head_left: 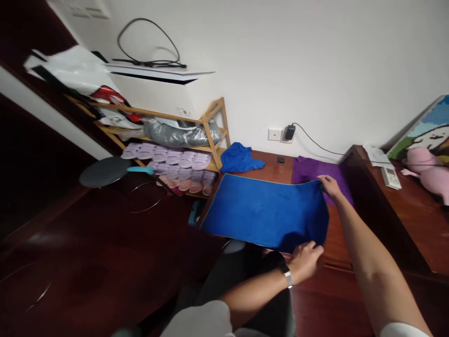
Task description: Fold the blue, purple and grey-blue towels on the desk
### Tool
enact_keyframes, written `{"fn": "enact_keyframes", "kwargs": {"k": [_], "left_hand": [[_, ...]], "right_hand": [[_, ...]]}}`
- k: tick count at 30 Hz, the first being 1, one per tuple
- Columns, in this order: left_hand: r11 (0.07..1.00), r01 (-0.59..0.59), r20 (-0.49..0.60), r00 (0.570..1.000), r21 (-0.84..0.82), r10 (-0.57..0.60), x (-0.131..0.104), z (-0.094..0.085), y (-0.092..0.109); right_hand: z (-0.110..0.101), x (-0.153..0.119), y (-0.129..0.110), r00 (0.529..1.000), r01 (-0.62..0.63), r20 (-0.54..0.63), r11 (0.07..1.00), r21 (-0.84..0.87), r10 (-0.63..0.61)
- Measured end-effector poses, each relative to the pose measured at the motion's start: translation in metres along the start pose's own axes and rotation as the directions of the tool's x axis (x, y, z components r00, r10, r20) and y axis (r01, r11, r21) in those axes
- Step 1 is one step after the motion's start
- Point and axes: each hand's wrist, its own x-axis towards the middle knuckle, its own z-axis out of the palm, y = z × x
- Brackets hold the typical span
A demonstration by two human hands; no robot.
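A blue towel (pixel 263 210) with a thin yellow-green edge is spread over the reddish-brown wooden table (pixel 338 234). My left hand (pixel 306 262), with a band on the wrist, pinches the towel's near right corner. At the far right corner, my right hand (pixel 329 185) grips the edge between thumb and fingers. The towel's right end is lifted a little between both hands, while its left part lies flat. Behind my right hand a purple cloth (pixel 308 168) lies on the table. A crumpled blue cloth (pixel 240 158) rests at the back left.
A wooden rack (pixel 212 135) with several purple and pink slippers (pixel 171 159) stands left of the table. A black adapter (pixel 290 132) is plugged into the wall. On the right, a raised surface bears a remote control (pixel 391 178) and a pink plush toy (pixel 428 173).
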Motion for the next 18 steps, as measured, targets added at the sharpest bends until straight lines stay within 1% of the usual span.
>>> {"fn": "enact_keyframes", "kwargs": {"k": [1, 3, 5, 6, 8, 10, 12, 14, 16, 18], "left_hand": [[0.999, 0.039, -0.061, 0.997, -0.034, -0.041, -0.010, -0.021, -0.004], [0.991, 0.104, -0.179, 0.977, -0.078, -0.117, -0.034, -0.065, -0.014], [0.976, 0.141, -0.295, 0.937, -0.164, -0.185, -0.061, -0.110, -0.025], [0.966, 0.149, -0.349, 0.912, -0.210, -0.216, -0.076, -0.131, -0.031], [0.934, 0.171, -0.435, 0.848, -0.313, -0.302, -0.108, -0.169, -0.044], [0.881, 0.193, -0.496, 0.765, -0.431, -0.410, -0.140, -0.198, -0.061], [0.823, 0.195, -0.546, 0.664, -0.534, -0.512, -0.168, -0.219, -0.083], [0.766, 0.199, -0.586, 0.537, -0.612, -0.607, -0.191, -0.232, -0.111], [0.714, 0.219, -0.596, 0.421, -0.665, -0.684, -0.207, -0.239, -0.142], [0.674, 0.250, -0.590, 0.336, -0.696, -0.734, -0.218, -0.241, -0.170]], "right_hand": [[0.009, -0.001, -0.012, 0.999, 0.004, 0.038, 1.000, 0.017, -0.004], [0.033, -0.003, -0.039, 0.991, 0.045, 0.124, 0.998, 0.038, -0.049], [0.067, -0.005, -0.071, 0.970, 0.110, 0.212, 0.993, 0.048, -0.117], [0.089, -0.006, -0.089, 0.957, 0.140, 0.251, 0.989, 0.056, -0.149], [0.138, -0.011, -0.126, 0.925, 0.205, 0.315, 0.977, 0.053, -0.211], [0.195, -0.017, -0.164, 0.879, 0.313, 0.392, 0.949, -0.046, -0.271], [0.254, -0.027, -0.196, 0.822, 0.434, 0.481, 0.882, -0.183, -0.305], [0.311, -0.040, -0.218, 0.778, 0.508, 0.551, 0.818, -0.270, -0.301], [0.359, -0.056, -0.224, 0.752, 0.534, 0.596, 0.791, -0.300, -0.282], [0.396, -0.073, -0.218, 0.744, 0.546, 0.621, 0.760, -0.354, -0.246]]}}
